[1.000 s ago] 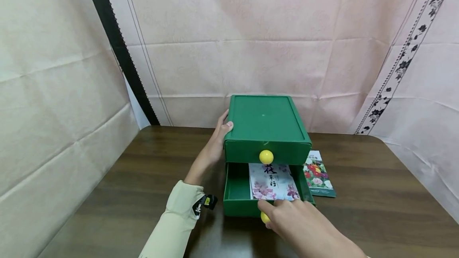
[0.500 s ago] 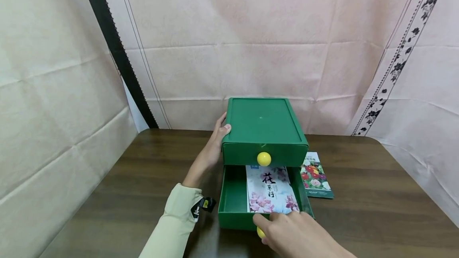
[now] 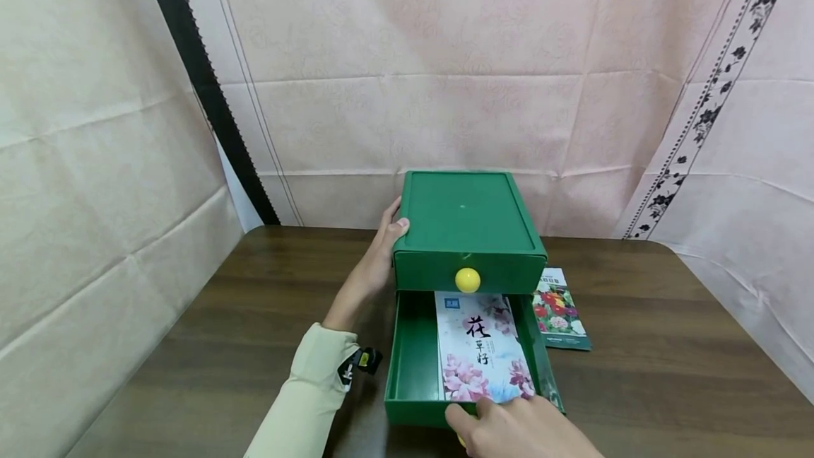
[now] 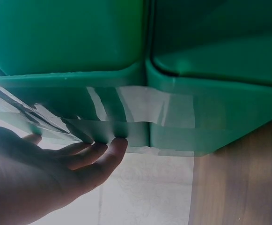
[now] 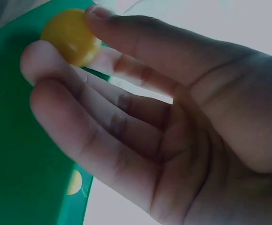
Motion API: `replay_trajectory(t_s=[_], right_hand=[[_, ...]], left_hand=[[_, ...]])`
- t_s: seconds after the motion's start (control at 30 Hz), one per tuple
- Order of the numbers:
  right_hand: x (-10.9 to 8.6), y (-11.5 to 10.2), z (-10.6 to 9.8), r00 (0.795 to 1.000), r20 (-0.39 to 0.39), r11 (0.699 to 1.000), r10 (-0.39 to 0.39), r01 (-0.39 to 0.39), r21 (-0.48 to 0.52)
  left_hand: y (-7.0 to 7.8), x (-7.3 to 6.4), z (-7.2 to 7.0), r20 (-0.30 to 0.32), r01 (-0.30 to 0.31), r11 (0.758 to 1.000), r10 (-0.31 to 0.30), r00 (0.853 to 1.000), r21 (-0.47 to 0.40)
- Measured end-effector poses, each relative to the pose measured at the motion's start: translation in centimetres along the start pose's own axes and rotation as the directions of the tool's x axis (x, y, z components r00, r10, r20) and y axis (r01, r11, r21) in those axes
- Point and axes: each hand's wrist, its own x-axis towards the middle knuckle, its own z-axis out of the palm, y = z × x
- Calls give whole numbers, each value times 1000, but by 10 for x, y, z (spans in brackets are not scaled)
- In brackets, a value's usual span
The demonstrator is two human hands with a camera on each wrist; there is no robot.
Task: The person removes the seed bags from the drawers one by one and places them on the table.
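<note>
A green two-tier drawer box [image 3: 467, 214] stands on the table, its lower drawer [image 3: 410, 373] pulled out toward me. In that drawer lies a white booklet [image 3: 480, 352] with pink flowers and dark characters. My left hand [image 3: 381, 246] rests against the box's left side; in the left wrist view its fingers [image 4: 112, 152] touch the taped green wall. My right hand [image 3: 518, 430] pinches the lower drawer's yellow knob [image 5: 70, 37] between thumb and fingers, as the right wrist view shows. The upper drawer is in, with its own yellow knob [image 3: 467, 280].
A second booklet [image 3: 559, 309], with colourful flowers on its cover, lies on the table right of the box, partly hidden by it. The brown wooden table [image 3: 254, 345] extends to both sides. Pale cloth [image 3: 477, 90] hangs behind it.
My right hand has drawn the lower drawer farther out toward me, so more of the booklet inside shows. My left hand stays against the box.
</note>
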Motion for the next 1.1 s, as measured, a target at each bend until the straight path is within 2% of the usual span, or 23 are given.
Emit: replay_trajectory(t_s=[0.27,0.43,0.6,0.73,0.8,0.87,1.0,1.1], right_hand=[[-1,0,-1,1000,1,1000,-11,11,-27],[-6,4,-12,995,-90,999,-48,49,15],[-14,12,-27,973,-227,996,-39,55,65],[-19,22,-39,941,-338,998,8,12,57],[-19,26,-43,927,-373,999,35,-17,50],[-17,31,-45,921,-385,998,59,-47,40],[-12,41,-45,941,-323,995,97,-84,54],[-8,48,-44,959,-274,997,73,-69,25]], left_hand=[[-1,1,0,-8,10,1000,-10,1000,-4],[-1,0,0,-3,13,1000,-13,1000,-6],[0,2,0,3,-1,1000,1,1000,-14],[-1,3,0,7,-9,1000,10,1000,-21],[-1,3,-1,5,-6,1000,6,1000,-22],[0,3,-1,3,-4,1000,4,1000,-20],[-1,2,-1,-1,-1,1000,1,1000,-11],[-1,2,-1,-1,1,1000,-1,1000,-4]])
